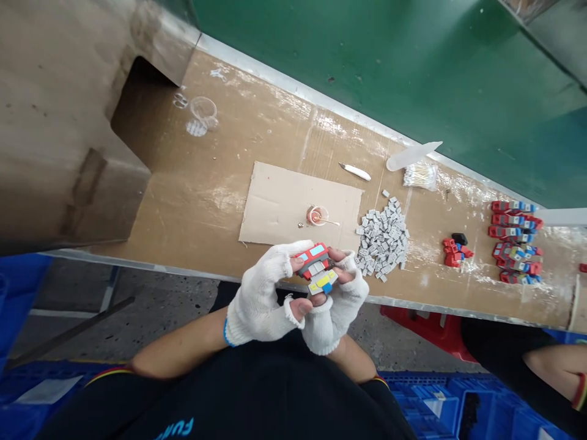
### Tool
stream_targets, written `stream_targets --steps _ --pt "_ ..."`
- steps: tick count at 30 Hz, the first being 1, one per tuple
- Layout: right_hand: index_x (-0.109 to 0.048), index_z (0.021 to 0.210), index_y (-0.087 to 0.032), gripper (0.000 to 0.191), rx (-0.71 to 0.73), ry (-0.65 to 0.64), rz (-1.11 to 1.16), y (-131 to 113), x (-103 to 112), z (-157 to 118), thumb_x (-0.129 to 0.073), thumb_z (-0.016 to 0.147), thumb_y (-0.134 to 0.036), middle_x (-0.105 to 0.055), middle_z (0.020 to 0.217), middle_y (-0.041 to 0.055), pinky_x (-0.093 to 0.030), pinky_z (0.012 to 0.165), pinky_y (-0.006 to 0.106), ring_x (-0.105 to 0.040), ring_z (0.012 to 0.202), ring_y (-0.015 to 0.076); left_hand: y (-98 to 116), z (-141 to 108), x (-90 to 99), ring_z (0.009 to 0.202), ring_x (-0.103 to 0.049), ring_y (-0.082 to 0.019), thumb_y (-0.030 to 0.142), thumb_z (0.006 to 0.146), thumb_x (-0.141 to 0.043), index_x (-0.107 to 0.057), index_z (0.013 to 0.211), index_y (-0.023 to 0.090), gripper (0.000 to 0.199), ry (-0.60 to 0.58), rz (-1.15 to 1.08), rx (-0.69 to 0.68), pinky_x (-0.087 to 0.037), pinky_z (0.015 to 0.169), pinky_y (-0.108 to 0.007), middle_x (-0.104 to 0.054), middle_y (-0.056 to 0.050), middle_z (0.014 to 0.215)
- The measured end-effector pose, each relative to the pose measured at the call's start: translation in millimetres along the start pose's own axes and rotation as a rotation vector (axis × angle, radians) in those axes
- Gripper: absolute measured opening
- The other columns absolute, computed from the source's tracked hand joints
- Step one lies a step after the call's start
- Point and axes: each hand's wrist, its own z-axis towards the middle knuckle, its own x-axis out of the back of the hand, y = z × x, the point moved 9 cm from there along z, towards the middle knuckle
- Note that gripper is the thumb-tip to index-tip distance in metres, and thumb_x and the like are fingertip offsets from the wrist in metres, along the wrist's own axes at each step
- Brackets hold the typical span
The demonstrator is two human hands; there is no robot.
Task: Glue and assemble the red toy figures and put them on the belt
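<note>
In the head view, a red, grey and yellow toy piece [316, 267] with light-blue and blue parts is held between both hands at the table's front edge. My left hand [266, 293], in a white glove with bare fingertips, grips its left side. My right hand [337, 302], gloved the same way, has its fingers closed on the right side and lower edge. Just beyond them, a small cup of reddish stuff [316, 215] with a stick in it sits on a cardboard sheet [275, 201]. A heap of small grey pieces [383, 238] lies to the right.
A white-handled knife [356, 172], a bag of cotton swabs [420, 175] and a clear plastic cup [203, 110] lie on the table. Red parts [455, 252] and rows of toy figures [513, 232] are at right. Another person's arm [554, 366] shows at lower right.
</note>
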Motion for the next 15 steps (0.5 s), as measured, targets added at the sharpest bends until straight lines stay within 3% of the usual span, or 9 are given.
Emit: stream_targets --steps 6,8,11,13,15 --pt "-0.065 0.143 -0.038 0.047 0.032 -0.012 -0.002 15 0 -10 -0.083 0.1 -0.029 -0.071 0.146 0.0127 -0.075 0.11 0.061 -0.079 0.134 0.037 13 7 4.9 0.136 -0.087 -0.04 0.031 0.097 -0.102 -0.08 0.147 0.032 0.055 0.01 0.042 -0.061 -0.078 0.109 -0.052 -0.082 -0.016 0.157" --pt "-0.068 0.141 -0.04 0.045 0.055 0.002 -0.006 20 4 -10 -0.084 0.101 -0.029 -0.071 0.145 0.0117 -0.075 0.107 0.059 -0.077 0.137 0.0364 16 11 5.2 0.133 -0.088 -0.037 0.024 0.098 -0.099 -0.079 0.146 0.034 0.053 -0.011 0.071 -0.058 -0.078 0.108 -0.049 -0.083 -0.014 0.155" --pt "-0.067 0.145 -0.042 0.05 0.121 -0.08 -0.04 18 3 -2 -0.086 0.1 -0.032 -0.073 0.141 0.0098 -0.076 0.102 0.054 -0.08 0.129 0.0321 16 16 9.2 0.13 -0.089 -0.036 0.028 0.1 -0.097 -0.081 0.137 0.03 0.04 -0.032 0.098 -0.047 -0.076 0.109 -0.049 -0.086 -0.015 0.148" --pt "-0.065 0.148 -0.042 0.058 0.137 -0.194 -0.033 14 -3 5 -0.092 0.096 -0.04 -0.073 0.139 0.0098 -0.076 0.102 0.055 -0.081 0.122 0.0321 14 17 14.3 0.127 -0.089 -0.037 0.036 0.097 -0.1 -0.082 0.124 0.029 0.034 -0.029 0.092 -0.034 -0.076 0.109 -0.051 -0.088 -0.015 0.142" --pt "-0.065 0.151 -0.04 0.06 0.099 -0.232 0.067 9 -5 12 -0.088 0.098 -0.058 -0.073 0.135 0.0111 -0.075 0.1 0.055 -0.08 0.117 0.0329 12 19 18.3 0.114 -0.091 -0.036 0.042 0.09 -0.106 -0.084 0.114 0.027 0.037 -0.026 0.048 0.014 -0.079 0.097 -0.048 -0.09 -0.012 0.128"
